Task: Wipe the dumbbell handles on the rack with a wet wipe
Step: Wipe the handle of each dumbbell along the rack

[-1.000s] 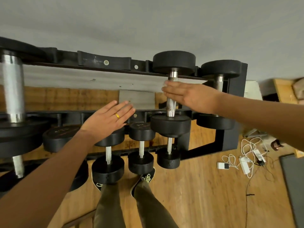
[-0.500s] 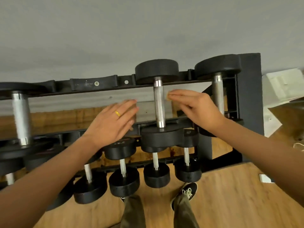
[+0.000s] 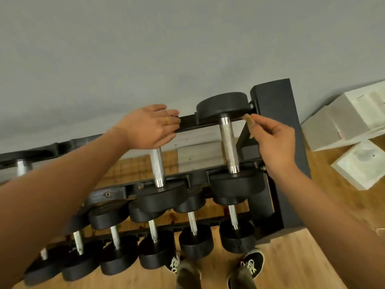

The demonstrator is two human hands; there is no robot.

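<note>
Landmark: end handle (image 3: pixel 228 147), the knurled steel bar of the last dumbbell on the top tier of the rack (image 3: pixel 273 101).

Far to its left: another top-tier handle (image 3: pixel 22 168), partly behind the left forearm. Nothing touches it.

Left of it: left hand (image 3: pixel 150 127), palm down, fingers (image 3: pixel 174 122) straight and pressed together, tips on the rack's back rail. It covers the far end of the neighbouring handle (image 3: pixel 157 167). Half a second ago it lay lower, nearer the front rail. Reads as a brace, not a grip.

End handle itself: bare, no hand or wipe on it.

Just right of it, near its far end: wet wipe (image 3: pixel 248 119), a small tan folded piece, apart from the steel. Right hand (image 3: pixel 273 140) pinches it between thumb and forefinger, other fingers loosely curled.

Change: a second ago the right hand lay across the neighbouring handle; it now sits past the end handle. Judgement: neighbour finished, end handle next, stroke not yet begun. Top tier looks close to done at this end. The lower-tier handles (image 3: pixel 191 223) below the landmark have no hand on them.

Further right: white boxes (image 3: pixel 354 113) on the wooden floor.
</note>
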